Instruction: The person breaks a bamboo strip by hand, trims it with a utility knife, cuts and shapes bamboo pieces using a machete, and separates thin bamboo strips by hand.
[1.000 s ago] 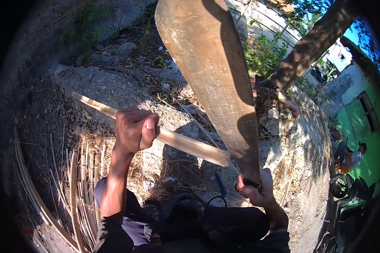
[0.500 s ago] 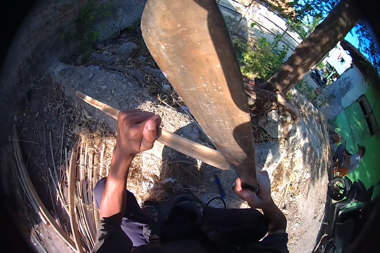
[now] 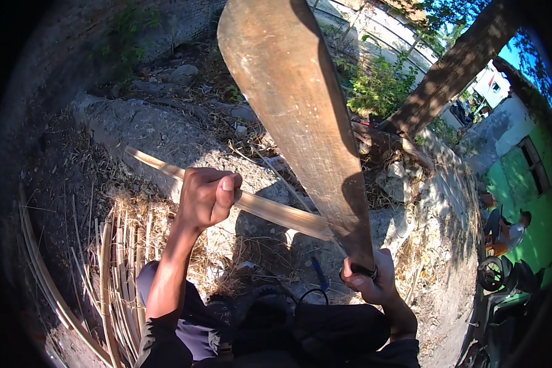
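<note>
A large machete (image 3: 294, 104) with a broad, brown-stained blade rises up from my right hand (image 3: 372, 276), which is closed around its handle; the handle itself is mostly hidden by the fingers. My left hand (image 3: 208, 197) makes a fist around a pale bamboo strip (image 3: 282, 214), thumb on the near side. The strip slants from a thin tip at the upper left down to a wider end at the right. That wider end meets the lower part of the blade, just above my right hand; whether the edge bites into it cannot be made out.
Several split bamboo strips (image 3: 107, 270) lie at the lower left beside my leg. Dry straw, rocks and a concrete ledge (image 3: 129, 122) are in front. A tree trunk (image 3: 454, 67) leans at the upper right. Far right, a person (image 3: 514, 233) sits near a motorcycle (image 3: 503, 276).
My left hand and the bamboo strip have shifted a little to the right and nearer to me. The machete's tip has tilted slightly rightward, while my right hand stays almost in place.
</note>
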`<action>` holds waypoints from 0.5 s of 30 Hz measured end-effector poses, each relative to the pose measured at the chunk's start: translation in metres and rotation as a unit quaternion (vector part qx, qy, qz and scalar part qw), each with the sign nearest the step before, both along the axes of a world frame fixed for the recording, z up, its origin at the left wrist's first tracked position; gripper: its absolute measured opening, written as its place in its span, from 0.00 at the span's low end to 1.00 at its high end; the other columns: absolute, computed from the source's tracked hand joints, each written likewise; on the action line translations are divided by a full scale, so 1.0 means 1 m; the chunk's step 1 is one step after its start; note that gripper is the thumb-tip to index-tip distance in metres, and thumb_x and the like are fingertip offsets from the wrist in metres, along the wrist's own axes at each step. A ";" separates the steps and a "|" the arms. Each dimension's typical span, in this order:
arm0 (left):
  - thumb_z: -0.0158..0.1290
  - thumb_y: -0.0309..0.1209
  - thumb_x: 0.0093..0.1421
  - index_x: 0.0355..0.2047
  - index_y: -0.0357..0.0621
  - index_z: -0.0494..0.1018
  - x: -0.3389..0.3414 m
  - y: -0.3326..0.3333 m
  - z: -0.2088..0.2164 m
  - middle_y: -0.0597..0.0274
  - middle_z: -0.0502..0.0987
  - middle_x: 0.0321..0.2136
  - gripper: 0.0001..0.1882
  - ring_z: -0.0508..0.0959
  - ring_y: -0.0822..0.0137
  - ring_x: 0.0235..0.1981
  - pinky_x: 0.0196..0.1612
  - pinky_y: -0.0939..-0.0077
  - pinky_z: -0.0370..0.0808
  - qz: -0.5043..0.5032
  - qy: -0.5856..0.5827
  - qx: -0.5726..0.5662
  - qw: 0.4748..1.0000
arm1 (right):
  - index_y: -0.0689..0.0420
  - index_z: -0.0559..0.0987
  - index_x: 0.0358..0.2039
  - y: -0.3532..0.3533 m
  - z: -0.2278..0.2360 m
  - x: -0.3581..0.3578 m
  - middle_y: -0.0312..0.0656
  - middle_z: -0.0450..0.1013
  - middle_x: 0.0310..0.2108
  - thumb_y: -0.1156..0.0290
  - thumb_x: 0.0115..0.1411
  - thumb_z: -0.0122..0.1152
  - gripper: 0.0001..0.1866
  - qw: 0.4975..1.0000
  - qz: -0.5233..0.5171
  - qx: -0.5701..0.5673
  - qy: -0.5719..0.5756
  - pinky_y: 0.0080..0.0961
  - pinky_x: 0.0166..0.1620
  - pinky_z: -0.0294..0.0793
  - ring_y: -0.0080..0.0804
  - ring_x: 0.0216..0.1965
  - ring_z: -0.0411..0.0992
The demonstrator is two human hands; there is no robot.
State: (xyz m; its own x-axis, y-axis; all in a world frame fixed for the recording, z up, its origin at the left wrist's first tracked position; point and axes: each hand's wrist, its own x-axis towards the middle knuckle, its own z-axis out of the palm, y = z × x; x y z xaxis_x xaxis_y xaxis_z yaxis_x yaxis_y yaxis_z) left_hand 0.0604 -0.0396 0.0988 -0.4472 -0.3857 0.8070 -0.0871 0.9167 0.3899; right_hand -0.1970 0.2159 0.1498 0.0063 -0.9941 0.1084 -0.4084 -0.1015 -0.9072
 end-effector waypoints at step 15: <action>0.28 0.49 0.77 0.20 0.36 0.73 -0.066 0.017 -0.041 0.64 0.64 0.09 0.38 0.63 0.68 0.12 0.21 0.69 0.59 -0.044 0.056 0.326 0.942 | 0.61 0.72 0.43 -0.030 0.071 0.034 0.32 0.67 0.21 0.64 0.73 0.54 0.12 0.984 -0.013 0.081 -0.160 0.17 0.22 0.62 0.15 0.18 0.65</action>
State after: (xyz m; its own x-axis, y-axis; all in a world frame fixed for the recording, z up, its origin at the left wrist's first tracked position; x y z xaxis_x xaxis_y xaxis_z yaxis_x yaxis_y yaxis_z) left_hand -0.0054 -0.0226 0.0581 -0.4264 -0.7818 0.4549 0.0544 0.4799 0.8756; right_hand -0.1634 0.1854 0.2209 -0.0275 -0.9978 -0.0596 -0.0994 0.0620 -0.9931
